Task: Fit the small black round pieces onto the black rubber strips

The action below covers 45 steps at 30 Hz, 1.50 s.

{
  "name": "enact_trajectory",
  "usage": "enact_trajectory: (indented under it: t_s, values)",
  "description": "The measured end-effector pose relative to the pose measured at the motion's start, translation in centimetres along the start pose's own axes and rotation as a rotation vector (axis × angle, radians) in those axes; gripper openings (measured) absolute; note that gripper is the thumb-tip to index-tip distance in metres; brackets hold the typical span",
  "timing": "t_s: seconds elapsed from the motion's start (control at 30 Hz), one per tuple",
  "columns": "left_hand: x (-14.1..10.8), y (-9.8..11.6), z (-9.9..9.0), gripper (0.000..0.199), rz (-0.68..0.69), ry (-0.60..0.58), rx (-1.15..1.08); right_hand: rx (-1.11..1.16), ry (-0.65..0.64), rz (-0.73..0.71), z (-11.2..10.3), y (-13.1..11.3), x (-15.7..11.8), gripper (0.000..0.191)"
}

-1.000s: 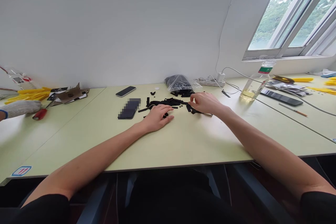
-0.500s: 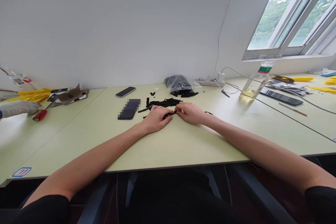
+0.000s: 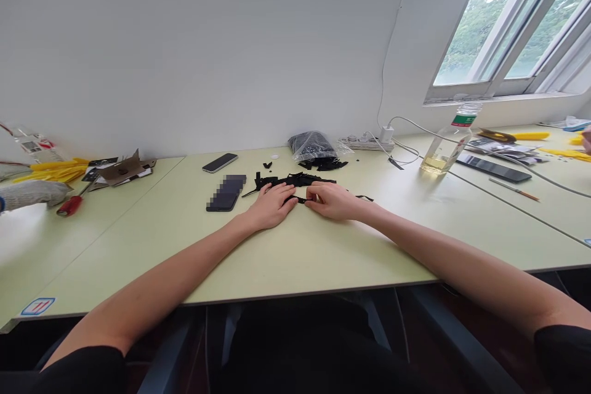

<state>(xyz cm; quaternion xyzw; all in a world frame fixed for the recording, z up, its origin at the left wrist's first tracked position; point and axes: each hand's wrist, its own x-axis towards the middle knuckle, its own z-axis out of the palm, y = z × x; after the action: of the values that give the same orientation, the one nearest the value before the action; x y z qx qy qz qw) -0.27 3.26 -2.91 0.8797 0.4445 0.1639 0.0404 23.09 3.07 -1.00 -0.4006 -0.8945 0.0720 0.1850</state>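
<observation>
My left hand (image 3: 272,206) lies palm down at the front of a heap of black strips (image 3: 290,181), its fingers on the strips. My right hand (image 3: 331,201) is close beside it, with its fingertips pinching a short black strip (image 3: 300,200) in the small gap between the hands. I cannot tell whether my left fingers grip that strip or only touch it. Both hands hide the front of the heap. A thin black strip (image 3: 364,197) pokes out past my right wrist.
A clear bag of black pieces (image 3: 314,146) stands behind the heap, and two phones (image 3: 226,193) lie to its left. Beyond are a bottle (image 3: 446,149) and power strip (image 3: 367,144). A co-worker's gloved hand (image 3: 32,194) rests far left by a red-handled screwdriver (image 3: 69,205).
My right hand has moved left from the far end of the heap and now meets my left hand. Its fingers have closed on a short black strip. My left hand has barely moved.
</observation>
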Motion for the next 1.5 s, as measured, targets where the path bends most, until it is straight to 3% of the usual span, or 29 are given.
enact_trajectory:
  t_s: [0.17, 0.43, 0.7, 0.87, 1.23, 1.37, 1.5]
  values:
    - [-0.4, 0.9, -0.6, 0.034, 0.117, 0.122, -0.029, 0.009, -0.005, -0.019, -0.1, 0.4, 0.0, 0.022]
    - [-0.5, 1.2, -0.9, 0.034, 0.173, 0.094, -0.135, 0.034, -0.014, -0.078, 0.0, 1.3, 0.1, 0.013]
    - [-0.6, 1.1, -1.4, 0.034, 0.147, 0.104, -0.117, 0.046, -0.093, -0.146, -1.2, 0.9, -0.1, 0.029]
    - [-0.4, 0.8, -1.4, 0.036, 0.108, 0.085, -0.102, 0.133, -0.146, -0.131, -2.2, 0.6, -0.2, 0.017]
    - [-0.7, 2.3, -1.9, 0.025, 0.187, 0.240, -0.257, 0.458, 0.007, -0.045, -2.2, -0.4, -0.3, 0.020]
    - [-0.7, 2.7, -1.6, 0.022, 0.075, 0.197, -0.483, 0.675, 0.158, -0.027, -1.9, -0.8, 0.0, 0.026]
    - [-0.8, 3.3, -1.5, 0.025, -0.024, 0.142, -0.657, 0.764, 0.218, -0.037, -1.7, -1.0, 0.1, 0.030]
